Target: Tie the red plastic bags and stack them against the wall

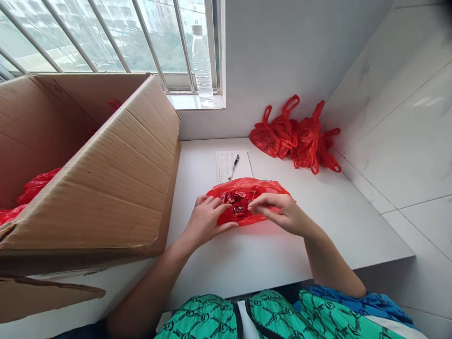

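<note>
A red plastic bag (259, 186) lies spread open on the white table in front of me. Inside its mouth are several small items in shiny red wrappers (238, 210). My left hand (212, 217) is at the bag's left side, its fingers over the rim and its thumb along the near edge, with the plastic between them. From the right, my right hand (277, 211) reaches over the opening. Its thumb and fingertips come together beside the wrapped items; what is between them is too small to make out.
A printed sheet (223, 165) with a black pen (233, 166) lies behind the bag. Several tied red bags (298, 136) sit against the back wall. On the left stands a large open cardboard box (130, 179) with red bags inside. A clear bottle (202, 68) stands on the windowsill.
</note>
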`<move>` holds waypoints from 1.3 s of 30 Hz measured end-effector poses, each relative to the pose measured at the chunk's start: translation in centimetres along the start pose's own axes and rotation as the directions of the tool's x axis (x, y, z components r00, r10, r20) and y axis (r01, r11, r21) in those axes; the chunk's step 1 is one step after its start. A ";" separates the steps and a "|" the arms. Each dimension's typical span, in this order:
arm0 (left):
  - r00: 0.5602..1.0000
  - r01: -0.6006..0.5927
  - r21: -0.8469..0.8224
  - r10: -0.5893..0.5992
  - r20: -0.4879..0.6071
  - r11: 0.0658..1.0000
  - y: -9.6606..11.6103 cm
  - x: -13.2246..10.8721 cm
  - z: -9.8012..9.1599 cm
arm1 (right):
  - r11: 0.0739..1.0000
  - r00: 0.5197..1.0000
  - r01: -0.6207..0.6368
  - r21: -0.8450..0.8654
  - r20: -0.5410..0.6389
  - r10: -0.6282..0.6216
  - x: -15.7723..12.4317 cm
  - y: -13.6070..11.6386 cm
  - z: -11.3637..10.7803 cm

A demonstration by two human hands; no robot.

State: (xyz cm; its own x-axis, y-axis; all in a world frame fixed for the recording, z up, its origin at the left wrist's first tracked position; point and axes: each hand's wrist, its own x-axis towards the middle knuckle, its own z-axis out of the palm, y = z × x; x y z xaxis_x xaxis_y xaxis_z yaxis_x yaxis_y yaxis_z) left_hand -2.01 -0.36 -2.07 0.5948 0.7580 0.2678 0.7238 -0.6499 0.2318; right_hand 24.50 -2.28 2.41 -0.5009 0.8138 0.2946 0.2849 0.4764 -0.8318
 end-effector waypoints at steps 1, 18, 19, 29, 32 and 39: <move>1.000 -0.014 0.022 0.014 0.018 1.000 0.2 -0.3 0.1 | 1.000 0.998 -0.007 -0.015 -0.056 0.006 -0.6 -0.7 -0.7; 0.862 0.186 -0.916 -0.507 -0.022 0.356 2.8 -3.2 -3.9 | 0.663 0.884 -0.421 -0.619 -0.445 0.145 -3.2 -0.3 -6.1; 0.855 0.184 -0.927 -0.518 -0.014 0.328 2.9 -3.2 -4.2 | 0.707 0.898 -0.386 -0.593 -0.417 0.142 -2.8 -0.8 -6.6; 0.560 -0.226 -0.733 -0.530 -0.637 0.642 4.6 4.4 -10.0 | 0.976 0.816 0.201 0.080 -0.566 -0.122 5.5 -3.8 -6.4; 0.617 -0.230 -0.777 -0.529 -0.582 0.586 4.9 6.3 -10.3 | 0.940 0.817 0.268 0.210 -0.567 -0.106 7.0 -3.8 -4.8; 0.906 -0.055 -0.898 -0.356 -0.228 0.437 5.0 7.2 -8.8 | 0.918 0.961 0.132 0.373 -0.274 -0.027 7.2 -3.6 -2.6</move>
State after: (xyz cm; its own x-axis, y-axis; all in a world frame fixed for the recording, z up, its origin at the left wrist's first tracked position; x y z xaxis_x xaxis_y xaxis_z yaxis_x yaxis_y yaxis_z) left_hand 2.78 1.34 9.20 0.2014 0.9054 0.3738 -0.0306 -0.3756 0.9263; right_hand 22.03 2.71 8.70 -0.2656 0.8606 0.4345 -0.1094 0.4208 -0.9005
